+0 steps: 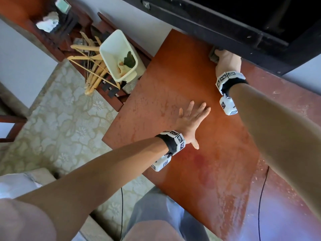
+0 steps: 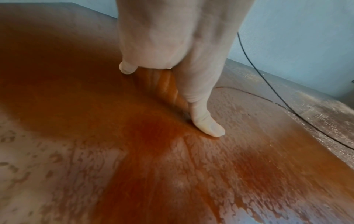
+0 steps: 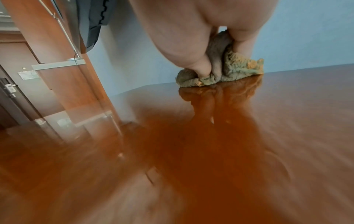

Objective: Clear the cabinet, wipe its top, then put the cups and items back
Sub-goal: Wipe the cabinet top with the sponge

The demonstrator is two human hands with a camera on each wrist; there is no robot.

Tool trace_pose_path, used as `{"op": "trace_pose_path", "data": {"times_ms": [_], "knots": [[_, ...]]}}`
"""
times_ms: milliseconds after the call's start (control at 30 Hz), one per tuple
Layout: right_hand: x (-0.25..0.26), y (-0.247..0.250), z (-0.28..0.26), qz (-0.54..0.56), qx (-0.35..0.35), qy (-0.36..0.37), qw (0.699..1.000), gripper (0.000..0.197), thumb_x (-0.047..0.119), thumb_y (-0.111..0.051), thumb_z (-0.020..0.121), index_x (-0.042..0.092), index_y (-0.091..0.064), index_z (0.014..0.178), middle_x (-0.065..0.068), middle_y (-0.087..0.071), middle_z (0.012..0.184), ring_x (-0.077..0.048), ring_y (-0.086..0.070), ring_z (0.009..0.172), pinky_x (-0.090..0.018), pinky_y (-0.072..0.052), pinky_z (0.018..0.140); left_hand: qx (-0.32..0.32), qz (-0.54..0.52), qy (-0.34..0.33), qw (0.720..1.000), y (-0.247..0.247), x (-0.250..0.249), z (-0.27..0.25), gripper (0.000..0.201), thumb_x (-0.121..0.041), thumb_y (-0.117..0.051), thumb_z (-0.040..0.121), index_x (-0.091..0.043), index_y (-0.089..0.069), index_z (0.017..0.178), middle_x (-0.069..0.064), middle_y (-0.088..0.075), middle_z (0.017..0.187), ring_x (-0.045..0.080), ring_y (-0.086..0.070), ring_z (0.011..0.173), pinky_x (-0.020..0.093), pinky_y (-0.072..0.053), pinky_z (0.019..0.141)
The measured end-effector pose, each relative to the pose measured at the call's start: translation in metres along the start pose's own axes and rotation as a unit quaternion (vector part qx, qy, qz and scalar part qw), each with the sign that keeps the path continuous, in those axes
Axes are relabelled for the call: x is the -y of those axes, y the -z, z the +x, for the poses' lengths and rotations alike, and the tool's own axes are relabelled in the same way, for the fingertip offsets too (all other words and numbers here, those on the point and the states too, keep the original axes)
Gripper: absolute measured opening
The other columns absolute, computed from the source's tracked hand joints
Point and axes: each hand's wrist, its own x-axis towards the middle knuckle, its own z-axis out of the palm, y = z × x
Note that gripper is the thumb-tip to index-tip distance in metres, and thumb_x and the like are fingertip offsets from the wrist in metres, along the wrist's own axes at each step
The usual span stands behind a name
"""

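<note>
We find the cabinet top [image 1: 173,87] running from the upper centre of the head view down to the lower right, bare of cups and items, which we take to mean the clearing is done and the wiping is in hand. It is glossy and streaked with wet patches, and a dusty, gritty band remains along its right edge.

Our right hand [image 1: 226,60] is at the upper right of the head view, tucked under the black television [image 1: 243,23]. In the right wrist view its fingers are curled round a bunched grey-green cloth [image 3: 226,72], pressing it flat on the wood close to the wall; we judge the bunching gives a firm pad to rub the far back strip.

Our left hand [image 1: 192,120] lies near the middle of the frame, fingers straight and spread, holding nothing. The left wrist view shows the thumb [image 2: 207,125] touching the surface; we read this as a brace for the long reach.

A thin black cable [image 1: 260,197] crosses the dusty edge at lower right, a likely snag for the cloth. At upper left a white bin [image 1: 118,56] stands beside wooden hangers [image 1: 90,66], off the cabinet.
</note>
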Motion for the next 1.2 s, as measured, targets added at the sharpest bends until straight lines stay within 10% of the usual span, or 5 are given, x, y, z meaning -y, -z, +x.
{"op": "trace_pose_path", "data": {"times_ms": [533,867,1200], "knots": [[-0.036,-0.034,-0.248,-0.027,0.061,-0.029,0.997,0.046,0.000,-0.058,0.092,0.019,-0.062,0.134,-0.006,-0.053,0.134,-0.039,-0.042,0.128,-0.053,-0.052,0.094,0.017,0.065,0.024,0.997,0.015,-0.009,-0.006,0.164,-0.055,-0.100,0.042,-0.035,0.011,0.162,-0.013,0.018,0.169,0.032,0.017,0.156,0.064,-0.009,0.123],[-0.028,-0.068,-0.431,0.003,0.105,-0.010,0.994,0.039,0.001,-0.052,0.089,0.010,-0.069,0.124,-0.015,-0.059,0.129,-0.046,-0.050,0.125,-0.057,-0.059,0.074,-0.034,0.186,0.007,0.982,-0.013,-0.049,-0.057,0.128,-0.047,-0.088,0.076,-0.023,0.003,0.163,-0.002,0.007,0.172,0.036,-0.006,0.156,0.055,-0.030,0.119],[-0.048,-0.086,-0.554,-0.035,0.088,0.057,0.994,0.057,-0.003,-0.087,0.056,0.018,-0.077,0.108,-0.007,-0.067,0.116,-0.037,-0.065,0.106,-0.037,-0.058,0.046,0.044,0.188,-0.072,0.978,-0.089,-0.071,-0.154,0.137,-0.054,-0.087,0.073,-0.024,0.012,0.163,-0.005,0.013,0.171,0.033,-0.002,0.158,0.054,-0.029,0.121]]}}
